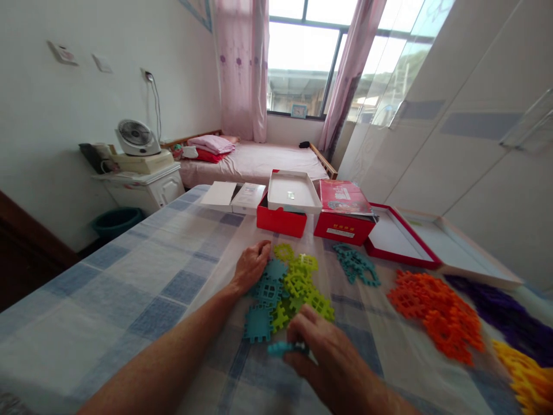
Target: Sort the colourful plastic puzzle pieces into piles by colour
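Right hand (322, 343) pinching teal interlocking piece (277, 349). Left hand (251, 265) curled at edge of teal pieces (258, 324) mixed with lime-green pieces (299, 282). Rightward on checked tablecloth (142, 314): separate teal pile (355, 265), orange pile (440, 314), purple pile (505, 314), yellow pile (529, 380). Red box (280, 223) behind.

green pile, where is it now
In the head view, the green pile lies just right of centre, with teal pieces on its left and the right hand below it.
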Motion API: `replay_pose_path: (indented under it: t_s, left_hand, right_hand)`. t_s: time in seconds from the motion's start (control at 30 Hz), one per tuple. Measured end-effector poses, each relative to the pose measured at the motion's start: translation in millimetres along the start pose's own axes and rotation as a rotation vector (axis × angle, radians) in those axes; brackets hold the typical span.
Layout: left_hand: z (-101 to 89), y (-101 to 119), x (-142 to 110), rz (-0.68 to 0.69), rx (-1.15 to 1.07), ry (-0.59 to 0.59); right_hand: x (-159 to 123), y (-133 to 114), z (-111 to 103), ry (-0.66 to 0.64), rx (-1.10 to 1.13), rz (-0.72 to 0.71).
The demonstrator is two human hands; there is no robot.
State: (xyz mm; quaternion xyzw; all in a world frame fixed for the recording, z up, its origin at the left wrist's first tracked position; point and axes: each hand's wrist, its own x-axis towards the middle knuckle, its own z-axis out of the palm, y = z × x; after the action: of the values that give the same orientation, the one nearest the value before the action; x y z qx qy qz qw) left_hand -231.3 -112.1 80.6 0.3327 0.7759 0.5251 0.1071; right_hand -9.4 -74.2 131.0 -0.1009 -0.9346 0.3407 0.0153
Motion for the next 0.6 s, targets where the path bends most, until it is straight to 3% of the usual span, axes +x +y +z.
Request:
replay_pose_path:
  t_s: [0.1,0.17,0.33,0.6]
  left_hand:
    - [0.7,-3,3,-0.036,-0.176,0.015]
    - [1.1,-5,4,-0.055,-0.284,0.037]
    - [1.3,-9,5,-0.068,-0.467,0.110]
    - [4.1,-9,6,-0.083,-0.656,0.156]
  right_hand:
    - [30,-8,-15,0.158,0.000,-0.060]
    - [55,-5,-19,0.188,-0.060,-0.093]
    - [99,15,-15,0.047,-0.241,-0.023]
    - [113,28,-13,0.030,-0.205,-0.131]
